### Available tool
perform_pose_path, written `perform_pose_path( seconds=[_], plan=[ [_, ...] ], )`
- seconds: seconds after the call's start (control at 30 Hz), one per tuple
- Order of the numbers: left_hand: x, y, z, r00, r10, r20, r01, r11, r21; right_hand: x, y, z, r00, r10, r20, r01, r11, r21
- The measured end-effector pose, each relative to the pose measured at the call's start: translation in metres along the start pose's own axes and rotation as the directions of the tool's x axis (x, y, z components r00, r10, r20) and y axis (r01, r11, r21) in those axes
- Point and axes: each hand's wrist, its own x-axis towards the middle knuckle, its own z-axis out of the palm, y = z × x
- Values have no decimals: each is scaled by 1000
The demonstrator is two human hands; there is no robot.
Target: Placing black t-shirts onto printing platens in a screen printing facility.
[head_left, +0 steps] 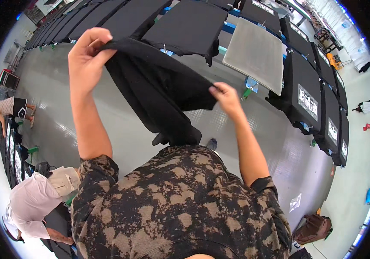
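Observation:
Between my two raised hands a black T-shirt (150, 90) is stretched, its edge slanting down to the right. My left hand (88, 60) pinches one end of that edge between thumb and fingers. The other end is gripped by my right hand (230, 99), held lower and closer to me. Bunched folds of the cloth hang down to the front of my body. Beyond the right hand stands a bare grey printing board (256, 52), with no fabric over it. Left of it, a board is covered with black fabric (187, 28).
Rows of boards in black fabric run along the far side; those at right bear white prints (308, 101). One person (38, 194) bends over boards at lower left, another (12, 105) farther off. A brown bag (314, 228) lies on the grey floor (275, 142) at lower right.

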Motion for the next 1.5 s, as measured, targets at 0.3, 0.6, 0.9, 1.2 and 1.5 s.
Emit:
perform_pose_path(
  seconds=[0.3, 0.6, 0.9, 1.2, 1.5],
  plan=[
    [-36, -42, 75, 870, -64, 489, -129, 928, 350, -2, -127, -84, 864, -482, 142, 498, 861, -108],
    [-9, -62, 98, 856, -180, 485, 107, 979, 173, -23, -96, -124, 949, -114, 292, 257, 818, -515],
    [5, -52, 97, 837, -235, 494, 130, 963, 237, -55, 53, -164, 990, -41, -136, 11, 977, -214],
    [16, -65, 94, 803, -337, 493, 160, 917, 365, -54, -21, -225, 881, -143, -451, 80, 984, -156],
    [33, -65, 88, 814, -326, 482, 143, 915, 377, -72, -60, -238, 931, -317, -181, 147, 779, -610]
  ],
)
